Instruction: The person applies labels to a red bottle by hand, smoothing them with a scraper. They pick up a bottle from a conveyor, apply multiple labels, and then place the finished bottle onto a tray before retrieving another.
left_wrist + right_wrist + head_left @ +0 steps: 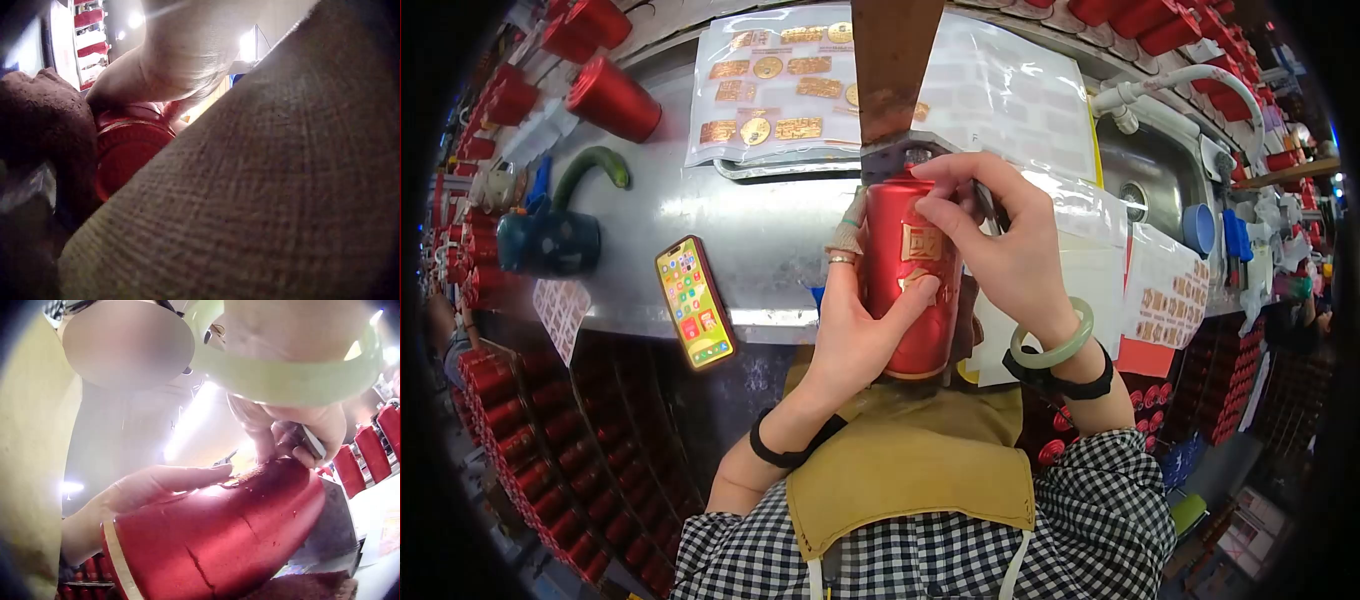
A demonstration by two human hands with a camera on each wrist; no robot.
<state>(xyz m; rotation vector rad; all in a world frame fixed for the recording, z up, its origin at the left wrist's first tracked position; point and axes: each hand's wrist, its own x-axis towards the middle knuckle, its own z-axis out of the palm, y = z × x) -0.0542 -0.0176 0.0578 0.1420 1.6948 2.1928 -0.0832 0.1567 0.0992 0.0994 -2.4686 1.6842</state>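
Your left hand (862,325) curls round the red bottle (890,250), thumb across its front; your right hand (1005,225), fingers bent, grips a thin tool (314,444) near the gold lettering (921,243). A twisting grip could skew that; the tool could scratch. Metallic sheen, dark streaks. Tilted, neck outward, at worktop (662,215) edge.

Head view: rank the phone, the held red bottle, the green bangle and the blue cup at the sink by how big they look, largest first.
1. held red bottle
2. phone
3. green bangle, by its outer outline
4. blue cup
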